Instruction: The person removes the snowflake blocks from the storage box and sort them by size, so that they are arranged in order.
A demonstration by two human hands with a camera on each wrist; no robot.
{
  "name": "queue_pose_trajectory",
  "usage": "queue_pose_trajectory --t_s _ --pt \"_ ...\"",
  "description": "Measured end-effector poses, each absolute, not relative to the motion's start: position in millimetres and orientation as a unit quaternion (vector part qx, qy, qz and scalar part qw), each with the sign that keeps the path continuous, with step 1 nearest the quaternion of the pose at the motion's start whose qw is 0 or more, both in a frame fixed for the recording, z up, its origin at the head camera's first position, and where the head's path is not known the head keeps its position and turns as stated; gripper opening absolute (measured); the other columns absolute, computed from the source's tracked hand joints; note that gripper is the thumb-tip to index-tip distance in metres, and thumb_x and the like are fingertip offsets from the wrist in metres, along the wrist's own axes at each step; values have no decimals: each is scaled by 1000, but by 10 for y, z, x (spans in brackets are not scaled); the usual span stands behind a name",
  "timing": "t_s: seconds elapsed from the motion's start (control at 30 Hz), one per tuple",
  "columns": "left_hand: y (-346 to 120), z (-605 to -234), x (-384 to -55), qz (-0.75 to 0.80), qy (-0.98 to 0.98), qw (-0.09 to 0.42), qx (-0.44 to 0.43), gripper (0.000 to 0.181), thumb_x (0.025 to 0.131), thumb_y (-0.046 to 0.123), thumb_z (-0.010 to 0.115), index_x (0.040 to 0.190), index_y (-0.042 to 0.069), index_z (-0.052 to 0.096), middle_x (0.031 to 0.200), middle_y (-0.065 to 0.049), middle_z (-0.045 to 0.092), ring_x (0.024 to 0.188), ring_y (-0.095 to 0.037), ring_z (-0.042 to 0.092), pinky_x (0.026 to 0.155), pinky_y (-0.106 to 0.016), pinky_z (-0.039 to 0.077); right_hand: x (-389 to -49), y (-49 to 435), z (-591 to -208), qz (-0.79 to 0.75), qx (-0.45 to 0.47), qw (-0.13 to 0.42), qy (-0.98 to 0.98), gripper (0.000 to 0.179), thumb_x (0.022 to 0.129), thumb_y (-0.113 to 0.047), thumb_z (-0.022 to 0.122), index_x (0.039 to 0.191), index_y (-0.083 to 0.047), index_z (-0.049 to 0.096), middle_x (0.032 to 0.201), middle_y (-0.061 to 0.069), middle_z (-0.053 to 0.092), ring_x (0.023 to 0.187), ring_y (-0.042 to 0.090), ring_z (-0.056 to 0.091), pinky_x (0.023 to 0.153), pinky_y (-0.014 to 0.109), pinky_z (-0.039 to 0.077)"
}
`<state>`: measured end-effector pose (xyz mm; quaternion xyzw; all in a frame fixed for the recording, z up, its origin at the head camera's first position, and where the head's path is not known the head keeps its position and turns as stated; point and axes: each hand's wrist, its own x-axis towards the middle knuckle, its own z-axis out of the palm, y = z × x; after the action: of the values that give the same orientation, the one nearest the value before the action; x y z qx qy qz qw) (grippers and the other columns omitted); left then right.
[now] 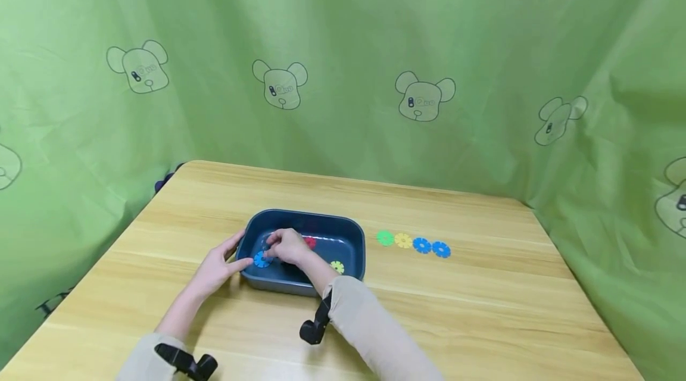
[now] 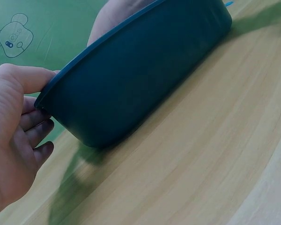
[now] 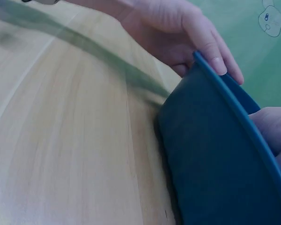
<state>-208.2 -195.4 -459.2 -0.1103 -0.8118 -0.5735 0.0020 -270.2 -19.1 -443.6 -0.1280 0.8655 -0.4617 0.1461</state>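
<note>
A green curtain (image 1: 343, 24), printed with bear heads, stands behind the wood-grain table (image 1: 482, 309). On the table, left of its middle, sits the dark blue bin (image 1: 278, 287), upright. My left hand (image 1: 216, 268) grips the bin at its left end, the thumb over the rim and the other fingers outside. My right hand (image 1: 289, 247) is inside the bin, fingers bent, the tips just beside or on the blue disc (image 1: 261, 259) at the left end; both wrist views hide them behind the bin wall, so I cannot tell whether they pinch anything. Each forearm carries a black camera (image 1: 316, 322). Also in the bin are a red disc (image 1: 310, 242), partly covered by my right hand, and a yellow-green disc (image 1: 337, 266) beside my right wrist. To the right of the bin a row of four discs lies flat: green (image 1: 385, 238), yellow (image 1: 403, 240), then two blue (image 1: 421, 245).
</note>
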Motion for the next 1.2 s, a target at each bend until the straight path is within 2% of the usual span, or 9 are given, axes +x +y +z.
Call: queue_pose_trajectory --t_s 0.2,0.5,0.83,0.97,1.2 --pt "-1963 -4586 -2080 -573 -813 0 -107 66 86 8 64 141 -7 30 144 -27 28 133 -43 22 109 -52 18 -2718 -205 -4469 -398 -153 136 894 26 72 -11 80 94 -2 67 72 -3 55 63 8 49 59 17 42" --pt "-1953 -4577 -2083 -579 -808 0 -109 66 86 6 64 141 -8 30 144 -27 28 133 -42 23 109 -52 19 -2693 -218 -4447 -320 -195 121 919 31 69 -17 82 94 -6 69 78 -3 57 73 10 49 68 19 43" --pt "-1962 -4584 -2074 -583 -806 -3 -101 67 86 8 65 141 -7 29 145 -26 28 134 -41 22 109 -51 19 -2702 -255 -4468 -253 -230 96 935 30 67 -18 83 91 -8 69 80 -3 61 76 11 53 71 18 43" --pt "-1958 -4584 -2083 -580 -809 -1 -100 66 86 7 64 141 -8 29 144 -26 29 133 -42 23 109 -51 19 -2693 -260 -4444 -264 -222 110 932 28 66 -12 82 89 -7 65 82 -2 59 77 12 52 69 19 43" --pt "-1952 -4591 -2075 -577 -810 4 -104 67 85 6 65 140 -9 30 144 -27 29 133 -42 23 109 -50 18 -2687 -211 -4459 -302 -227 122 918 32 66 -2 79 87 -8 56 71 -2 50 66 11 46 60 19 39"
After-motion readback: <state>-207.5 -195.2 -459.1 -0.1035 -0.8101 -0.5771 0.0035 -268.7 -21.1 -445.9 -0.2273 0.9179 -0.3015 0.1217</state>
